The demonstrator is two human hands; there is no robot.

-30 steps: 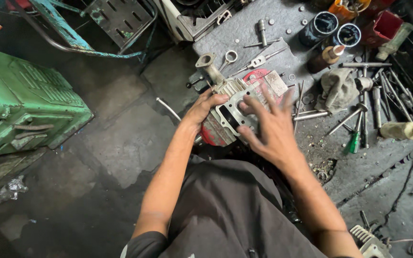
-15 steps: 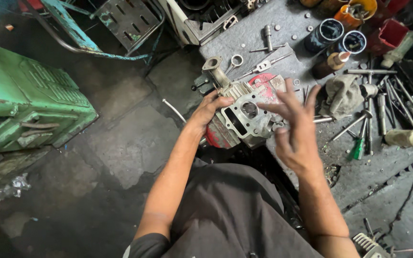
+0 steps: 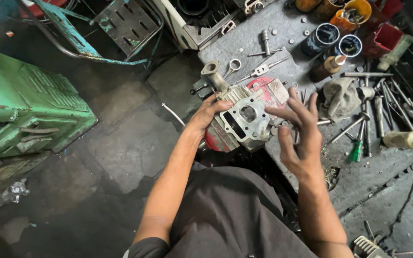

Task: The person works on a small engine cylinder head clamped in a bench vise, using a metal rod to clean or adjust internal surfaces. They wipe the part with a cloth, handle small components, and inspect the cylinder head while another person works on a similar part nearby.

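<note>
The left hand (image 3: 205, 114) grips the engine block (image 3: 245, 118) at its left side; the right hand (image 3: 298, 136), fingers spread, hovers just beside its right edge

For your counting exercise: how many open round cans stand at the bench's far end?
4: two dark cans side by side, two orange cans behind them at the frame's top edge; more may be cut off.

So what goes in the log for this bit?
left hand: grips engine cylinder head | right hand: open, fingers spread beside it | rag, tools nearby
</note>
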